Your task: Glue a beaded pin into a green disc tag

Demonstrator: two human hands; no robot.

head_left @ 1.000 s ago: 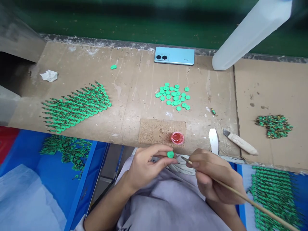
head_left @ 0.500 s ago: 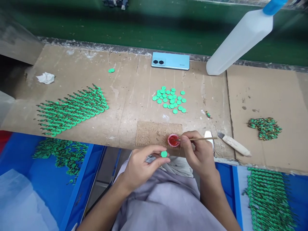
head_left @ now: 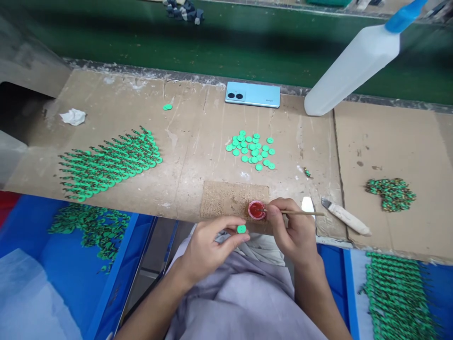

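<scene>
While the left hand (head_left: 208, 248) pinched a small green disc (head_left: 241, 229) between thumb and forefinger, its fingers narrow around the disc's edge, the right hand (head_left: 295, 231) gripped a thin wooden stick (head_left: 300, 213), fingers closed on the shaft near its tip. That tip dipped into a little red pot (head_left: 256, 210), which sat just beyond the right fingers on a cork-coloured patch (head_left: 226, 198) at the near edge of the desk (head_left: 198, 123). The disc hung just short of the pot, to the left of the right fingers and nearer the person. Farther off, beyond both sets of fingers, lay a loose cluster of green discs (head_left: 252, 151), and past it a pale blue phone (head_left: 253, 94). A wooden-handled knife (head_left: 346, 217) rested just right of the right fingers.
</scene>
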